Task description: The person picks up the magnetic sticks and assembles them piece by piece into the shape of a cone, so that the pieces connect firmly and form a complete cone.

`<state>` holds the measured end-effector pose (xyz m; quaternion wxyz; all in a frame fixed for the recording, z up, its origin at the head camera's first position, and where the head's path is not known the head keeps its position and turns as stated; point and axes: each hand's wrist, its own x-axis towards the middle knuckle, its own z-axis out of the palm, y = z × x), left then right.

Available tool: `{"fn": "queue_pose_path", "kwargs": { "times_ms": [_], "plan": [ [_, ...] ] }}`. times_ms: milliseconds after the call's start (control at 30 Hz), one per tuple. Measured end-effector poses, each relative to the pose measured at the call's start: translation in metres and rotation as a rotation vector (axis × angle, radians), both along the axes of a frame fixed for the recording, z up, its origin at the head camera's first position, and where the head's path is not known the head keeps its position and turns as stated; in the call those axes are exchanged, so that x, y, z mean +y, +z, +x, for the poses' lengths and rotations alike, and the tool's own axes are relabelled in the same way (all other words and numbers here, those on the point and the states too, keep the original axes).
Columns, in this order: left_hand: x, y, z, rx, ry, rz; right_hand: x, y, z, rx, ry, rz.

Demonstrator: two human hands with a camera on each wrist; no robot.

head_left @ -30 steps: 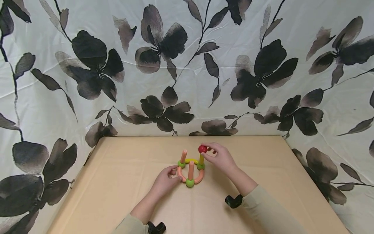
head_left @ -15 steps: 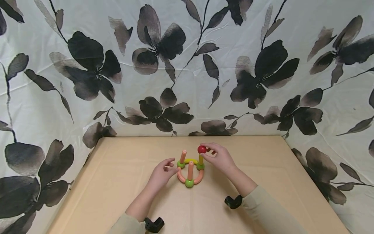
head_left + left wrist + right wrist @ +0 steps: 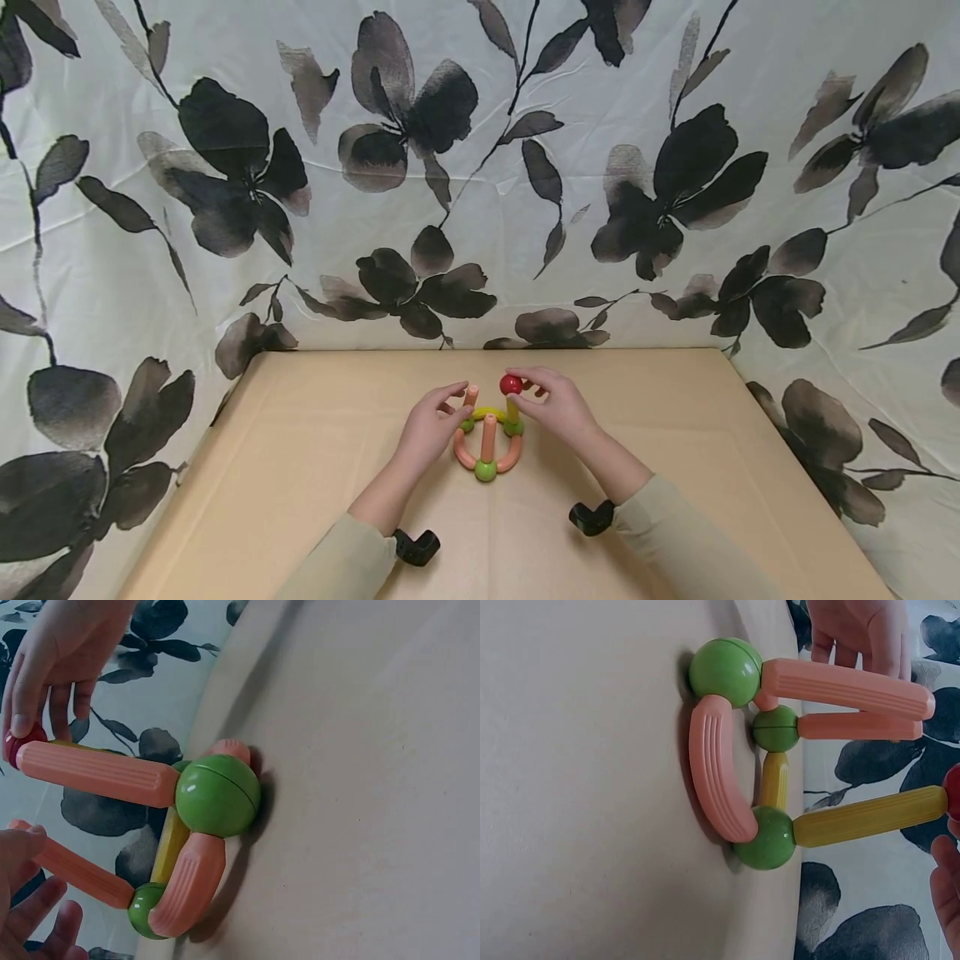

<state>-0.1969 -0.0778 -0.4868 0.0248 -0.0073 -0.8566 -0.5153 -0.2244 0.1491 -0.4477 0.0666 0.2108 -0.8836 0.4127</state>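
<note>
A ring of curved pink rods (image 3: 512,454) and a curved yellow rod (image 3: 489,412), joined by green balls (image 3: 486,471), lies on the table. Three straight rods rise from the balls: a front pink rod (image 3: 488,437), a back-left pink rod (image 3: 86,877) and a yellow rod (image 3: 870,816). My right hand (image 3: 558,408) pinches a red ball (image 3: 511,384) at the top of the yellow rod. With thumb and fingers, my left hand (image 3: 429,427) holds the back-left pink rod near its upper end; its thumb (image 3: 31,838) shows against that tip.
The ring stands toward the back of the tan tabletop (image 3: 300,467). Behind the table's far edge hangs a white cloth (image 3: 540,233) with dark flowers. A black wrist device (image 3: 417,547) sits on the left wrist, another black device (image 3: 592,518) on the right.
My left hand let go of the ring's left side, lifted, and moved right and up to the back-left pink rod. The right hand with the red ball shifted slightly left.
</note>
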Motion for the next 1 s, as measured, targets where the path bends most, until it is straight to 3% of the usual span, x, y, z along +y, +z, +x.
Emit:
{"fn": "queue_pose_path", "kwargs": {
  "times_ms": [233, 533, 1000],
  "plan": [
    [0.007, -0.001, -0.004, 0.010, -0.009, -0.033, -0.005, -0.001, -0.001, 0.026, 0.004, 0.007],
    [0.015, 0.000, -0.005, 0.043, -0.066, -0.134, -0.015, -0.004, -0.002, 0.018, 0.054, 0.000],
    [0.016, -0.002, -0.005, 0.052, -0.055, -0.144, -0.024, -0.004, -0.003, -0.022, 0.070, 0.016]
  ]
}}
